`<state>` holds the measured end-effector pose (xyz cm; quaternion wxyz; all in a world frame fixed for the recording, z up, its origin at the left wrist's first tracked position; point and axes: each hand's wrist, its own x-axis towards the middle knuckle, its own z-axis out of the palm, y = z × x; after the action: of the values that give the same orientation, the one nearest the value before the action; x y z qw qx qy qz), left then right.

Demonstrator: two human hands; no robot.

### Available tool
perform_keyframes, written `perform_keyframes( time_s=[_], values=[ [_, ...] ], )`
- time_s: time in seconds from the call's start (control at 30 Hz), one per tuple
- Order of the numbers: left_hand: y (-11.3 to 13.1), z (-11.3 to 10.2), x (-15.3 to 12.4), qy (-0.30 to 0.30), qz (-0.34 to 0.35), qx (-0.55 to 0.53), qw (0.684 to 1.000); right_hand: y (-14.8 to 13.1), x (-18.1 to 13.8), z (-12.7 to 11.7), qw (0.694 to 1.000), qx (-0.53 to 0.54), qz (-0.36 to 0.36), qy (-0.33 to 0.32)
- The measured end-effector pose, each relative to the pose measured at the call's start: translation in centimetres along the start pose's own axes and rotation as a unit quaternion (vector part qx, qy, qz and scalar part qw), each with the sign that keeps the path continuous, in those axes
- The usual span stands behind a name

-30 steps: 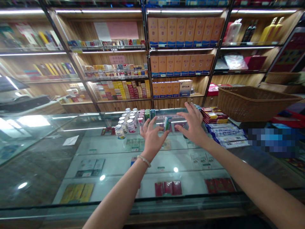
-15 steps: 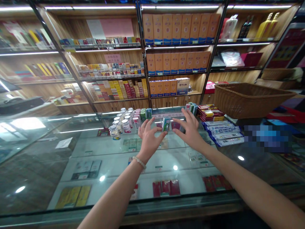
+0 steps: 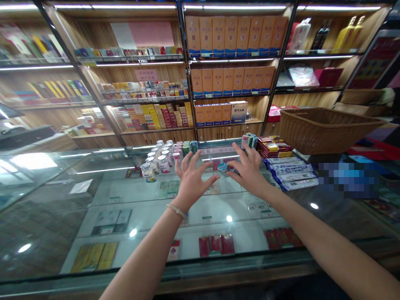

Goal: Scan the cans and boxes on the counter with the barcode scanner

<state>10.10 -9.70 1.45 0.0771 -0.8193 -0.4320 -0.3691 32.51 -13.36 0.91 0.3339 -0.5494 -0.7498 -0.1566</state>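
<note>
My right hand [image 3: 248, 168] pinches a small blue-topped pack [image 3: 222, 167] between thumb and forefinger, above the glass counter [image 3: 187, 210]. The pack's top faces me, and its kind is too small to make out. To its left, my left hand [image 3: 193, 179], with a beaded bracelet [image 3: 176, 211] at the wrist, is open and holds nothing. Beyond the left hand stand white-lidded jars [image 3: 163, 163] and a row of small pink, green and blue packs [image 3: 186, 147]. More such packs [image 3: 249, 140] stand behind my right hand.
Blue-and-white wrapped packets [image 3: 292, 171] and a stack of red-and-yellow packs [image 3: 275, 147] lie to the right. A wicker basket [image 3: 325, 129] stands beyond them. Flat packs [image 3: 216, 245] show under the glass. Shelves with orange boxes [image 3: 231, 36] fill the back wall.
The small pack has passed from my left hand to my right and is tipped so its blue top faces me. My left hand has let go and drawn slightly left.
</note>
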Motion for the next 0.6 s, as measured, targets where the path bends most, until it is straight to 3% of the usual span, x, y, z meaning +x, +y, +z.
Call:
perform_keyframes(
  time_s=[0.13,0.33,0.43,0.6],
  values=[
    [0.0,-0.4,0.0,0.018,0.026,-0.005,0.999,-0.2,-0.4,0.4,0.995,-0.069,-0.066,-0.008],
    [0.8,-0.3,-0.3,0.003,0.072,-0.008,0.997,-1.0,-0.4,1.0,0.990,-0.107,-0.092,0.006],
    [0.9,-0.3,-0.2,0.006,0.031,-0.018,0.999,-1.1,-0.4,0.7,0.991,-0.103,-0.089,0.011],
    [0.7,-0.1,0.5,0.016,-0.116,-0.059,0.991,-0.5,-0.6,0.6,0.993,-0.099,-0.059,0.025]
  ],
)
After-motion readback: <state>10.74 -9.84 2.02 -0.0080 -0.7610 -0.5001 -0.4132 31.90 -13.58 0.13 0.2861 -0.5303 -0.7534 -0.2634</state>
